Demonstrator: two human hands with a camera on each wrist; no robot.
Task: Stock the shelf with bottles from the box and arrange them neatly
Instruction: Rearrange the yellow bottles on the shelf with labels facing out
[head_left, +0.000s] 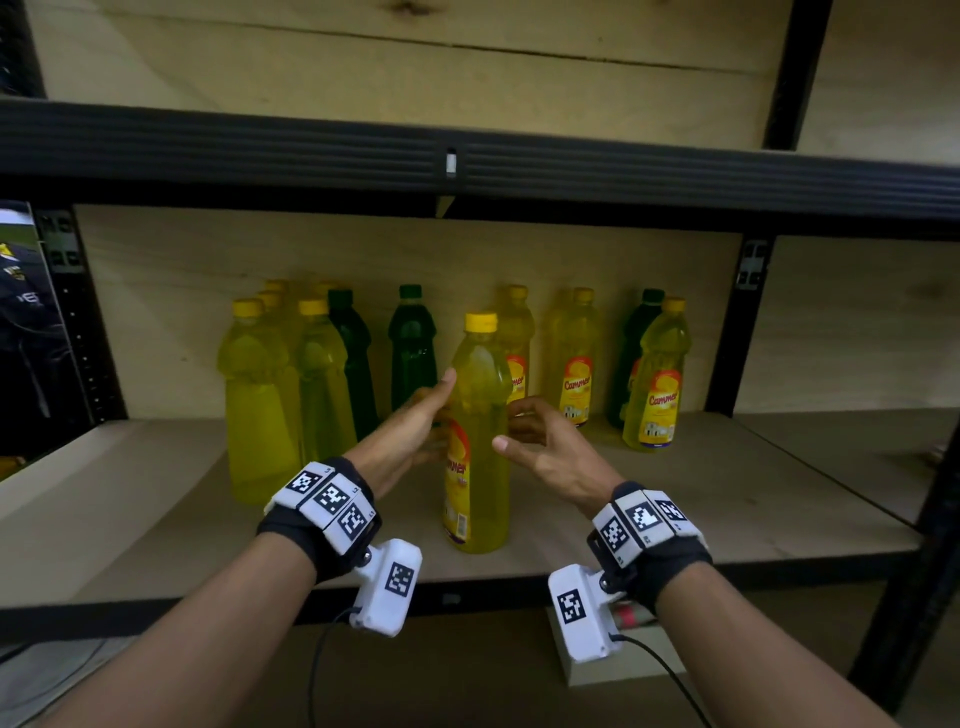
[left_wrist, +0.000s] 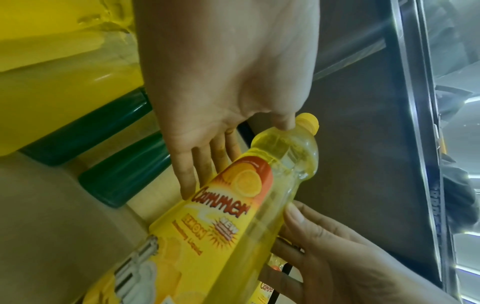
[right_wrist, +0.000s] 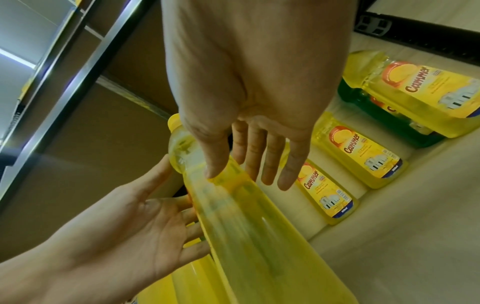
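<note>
- Fingers (left_wrist: 188, 181) of the left hand (head_left: 410, 423) lie straight against the yellow Cammer bottle (head_left: 478, 441); the right hand (head_left: 540, 441) hovers relaxed beside it, thumb near, contact unclear.
- Bottle stands upright on the shelf board (head_left: 156, 519), near the front edge, label turned leftward.
- Behind it: green bottles (head_left: 413, 353) and yellow bottles (head_left: 574, 364).
- Risk: an uneven sideways push could topple it, or knock the back row.

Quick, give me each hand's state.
Left hand: open, straight fingers against the yellow bottle.
Right hand: open, fingers relaxed beside it.
</note>
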